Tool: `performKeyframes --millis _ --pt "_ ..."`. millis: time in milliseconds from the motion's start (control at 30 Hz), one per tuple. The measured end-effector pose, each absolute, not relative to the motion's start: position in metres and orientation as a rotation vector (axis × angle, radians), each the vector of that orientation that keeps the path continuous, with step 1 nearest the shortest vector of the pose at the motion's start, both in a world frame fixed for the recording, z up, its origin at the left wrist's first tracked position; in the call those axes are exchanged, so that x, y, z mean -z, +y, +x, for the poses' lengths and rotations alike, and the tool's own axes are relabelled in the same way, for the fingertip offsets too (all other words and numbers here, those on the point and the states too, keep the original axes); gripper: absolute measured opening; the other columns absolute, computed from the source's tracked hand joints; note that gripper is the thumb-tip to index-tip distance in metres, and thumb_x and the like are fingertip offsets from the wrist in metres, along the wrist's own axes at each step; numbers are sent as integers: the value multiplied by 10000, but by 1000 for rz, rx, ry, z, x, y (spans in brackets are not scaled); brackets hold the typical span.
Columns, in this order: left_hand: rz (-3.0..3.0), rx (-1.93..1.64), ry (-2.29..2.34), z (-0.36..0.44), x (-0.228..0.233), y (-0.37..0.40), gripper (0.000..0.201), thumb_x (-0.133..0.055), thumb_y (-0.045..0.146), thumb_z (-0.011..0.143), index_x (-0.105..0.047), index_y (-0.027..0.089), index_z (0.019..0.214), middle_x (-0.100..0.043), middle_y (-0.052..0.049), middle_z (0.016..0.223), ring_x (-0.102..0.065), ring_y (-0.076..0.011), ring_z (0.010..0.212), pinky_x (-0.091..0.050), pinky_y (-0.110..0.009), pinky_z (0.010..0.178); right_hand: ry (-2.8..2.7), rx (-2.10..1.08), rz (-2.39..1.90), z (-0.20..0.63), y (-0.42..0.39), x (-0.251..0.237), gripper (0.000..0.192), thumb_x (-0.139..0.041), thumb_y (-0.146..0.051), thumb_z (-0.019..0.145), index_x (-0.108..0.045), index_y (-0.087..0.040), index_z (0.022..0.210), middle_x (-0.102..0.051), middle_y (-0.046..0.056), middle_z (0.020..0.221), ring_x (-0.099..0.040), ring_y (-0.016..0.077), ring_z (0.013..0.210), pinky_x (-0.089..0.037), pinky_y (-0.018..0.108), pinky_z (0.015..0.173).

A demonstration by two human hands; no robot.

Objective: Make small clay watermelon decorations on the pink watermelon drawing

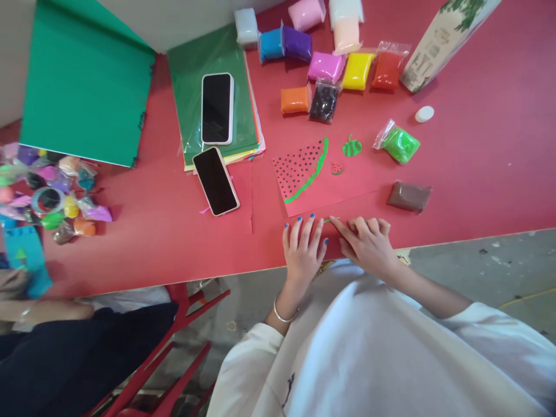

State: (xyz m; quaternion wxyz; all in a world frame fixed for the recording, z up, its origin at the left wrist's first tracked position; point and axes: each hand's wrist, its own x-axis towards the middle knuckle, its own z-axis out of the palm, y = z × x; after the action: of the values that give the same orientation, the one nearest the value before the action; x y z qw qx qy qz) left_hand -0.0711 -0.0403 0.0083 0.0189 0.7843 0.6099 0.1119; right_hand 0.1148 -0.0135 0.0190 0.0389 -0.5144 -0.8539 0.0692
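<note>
My left hand [303,246] lies flat on the red table with its fingers spread, holding nothing. My right hand [367,243] rests beside it, index finger stretched out onto the end of a thin green clay strand [330,220], the other fingers partly bent. Just beyond both hands is a pink-red paper sheet [321,194]. On it are a large watermelon slice [302,168] with black dots and a green rind, a small slice [337,168] and a round striped watermelon [351,146].
A brown clay pack [409,197] and an opened green clay pack [400,143] lie to the right, near a white cap [424,114] and a carton [438,46]. Two phones [217,109] lie at left, by coloured paper. Another person's arm [47,310] is at far left.
</note>
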Motion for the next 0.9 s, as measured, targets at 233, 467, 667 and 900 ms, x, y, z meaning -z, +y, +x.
performKeyframes --millis 233,467,667,900 --pt "2387 -309 1855 -72 -11 -34 553 -421 384 936 -381 156 1438 -518 -109 1401 -396 -271 1343 -198 -461 1167 -2464 -266 -1551 127 -18 -25 440 -503 -284 898 -514 -240 1335 -569 54 937 -401 201 811 -250 375 793" --pt "2593 5 1418 -73 -11 -29 590 -319 444 969 -246 161 1482 -391 -55 1497 -279 -228 1428 -134 -499 1194 -2408 -282 -1565 139 -13 -19 391 -509 -279 899 -537 -241 1287 -570 60 963 -417 202 819 -260 368 810" --pt "2634 51 1370 -72 -8 -38 650 -314 486 962 -216 111 1485 -318 -65 1530 -263 -204 1435 -217 -408 1185 -2391 -305 -1553 147 -15 -14 389 -518 -261 891 -536 -245 1279 -573 57 959 -421 205 826 -269 369 807" --pt "2646 51 1349 -61 -10 -45 706 -321 522 950 -246 54 1473 -324 -108 1526 -281 -226 1429 -271 -357 1166 -2382 -333 -1559 149 -15 -14 374 -519 -249 890 -543 -236 1263 -573 57 952 -425 204 833 -276 366 801"
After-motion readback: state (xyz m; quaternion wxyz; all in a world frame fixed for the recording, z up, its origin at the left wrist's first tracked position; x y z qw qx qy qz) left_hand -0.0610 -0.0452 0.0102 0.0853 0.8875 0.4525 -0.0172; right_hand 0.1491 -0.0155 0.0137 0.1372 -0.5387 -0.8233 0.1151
